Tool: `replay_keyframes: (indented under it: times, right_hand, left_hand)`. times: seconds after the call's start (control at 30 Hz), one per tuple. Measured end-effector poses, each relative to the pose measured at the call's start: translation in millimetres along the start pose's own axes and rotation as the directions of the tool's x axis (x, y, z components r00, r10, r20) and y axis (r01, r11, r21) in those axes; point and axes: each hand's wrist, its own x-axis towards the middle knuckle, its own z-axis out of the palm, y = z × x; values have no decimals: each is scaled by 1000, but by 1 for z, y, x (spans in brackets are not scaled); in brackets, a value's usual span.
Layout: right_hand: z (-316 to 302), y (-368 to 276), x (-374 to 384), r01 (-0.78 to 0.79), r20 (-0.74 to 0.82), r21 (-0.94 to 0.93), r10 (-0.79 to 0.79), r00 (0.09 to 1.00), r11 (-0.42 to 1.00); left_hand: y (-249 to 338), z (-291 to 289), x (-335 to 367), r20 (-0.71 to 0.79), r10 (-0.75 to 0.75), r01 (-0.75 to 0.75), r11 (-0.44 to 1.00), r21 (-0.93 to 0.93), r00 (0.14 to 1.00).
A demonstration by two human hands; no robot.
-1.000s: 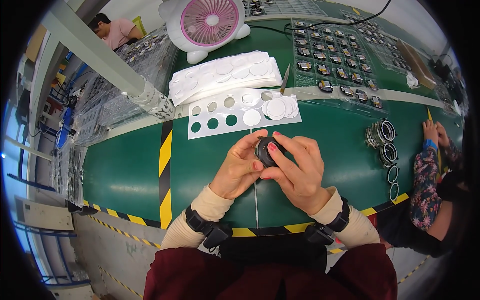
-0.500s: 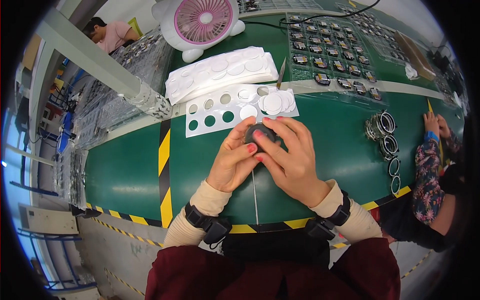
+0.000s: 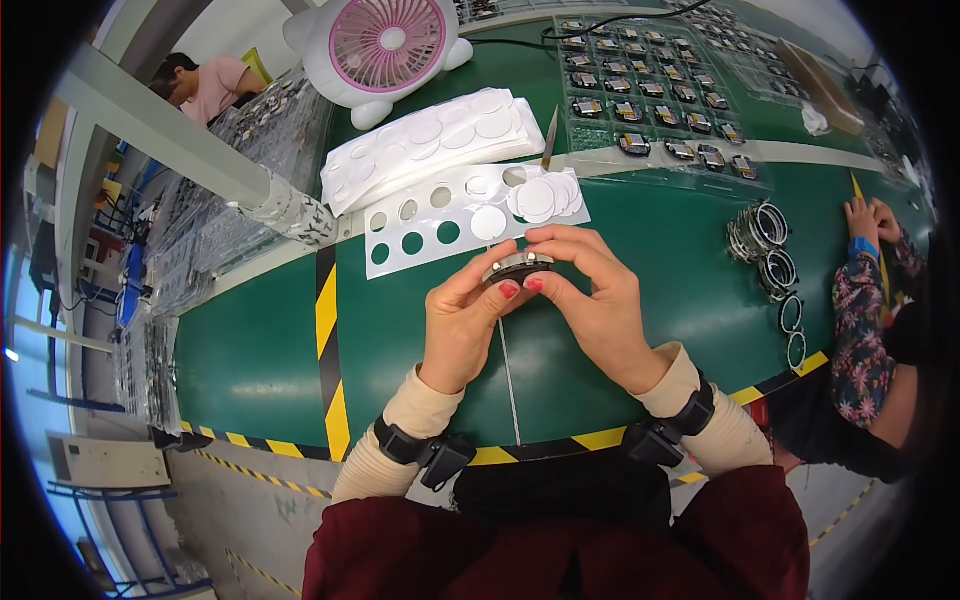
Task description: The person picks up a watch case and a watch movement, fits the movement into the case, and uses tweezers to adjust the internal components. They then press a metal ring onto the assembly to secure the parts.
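While the left hand (image 3: 458, 325) and right hand (image 3: 605, 315) pinch a probable watch case (image 3: 518, 266) above the green table (image 3: 250, 350), its handling seems unfinished; several discs are already out of the white die-cut sheet (image 3: 462, 208).

Comes to one left hand (image 3: 460, 335), one right hand (image 3: 608, 315) and one round case (image 3: 518, 270). Also counts two wrist straps (image 3: 395, 441), one fan (image 3: 393, 45), one stack of white sheets (image 3: 425, 145), one holed sheet (image 3: 385, 260), one lone disc (image 3: 488, 222), one pile of discs (image 3: 545, 198), overlapped past counting, and one pointed tool (image 3: 551, 140). Makes four modules (image 3: 680, 150) in the tray's (image 3: 592, 140) nearest row, five in the next; two co-workers (image 3: 216, 84).
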Motion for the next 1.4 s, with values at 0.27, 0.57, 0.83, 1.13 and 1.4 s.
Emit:
replay_keyframes:
  times: [0.27,0.57,0.83,1.13,1.4]
  right_hand:
    - [0,-5,-1,-7,7,97,6,1000,995]
    - [-3,-7,5,-118,46,271,110,993,955]
    - [-9,5,2,-137,76,-131,148,986,982]
    - [-37,60,109,486,452,-869,-252,856,93]
    - [-37,80,157,699,714,-700,121,689,146]
  left_hand:
    - [-2,3,-3,26,92,-93,995,25,995]
    - [-15,-21,7,297,-132,292,747,-598,946]
    - [4,10,8,216,-398,453,769,-451,892]
    - [-2,-9,14,-79,-187,194,976,97,979]
    - [4,-10,13,-56,-179,186,969,162,982]
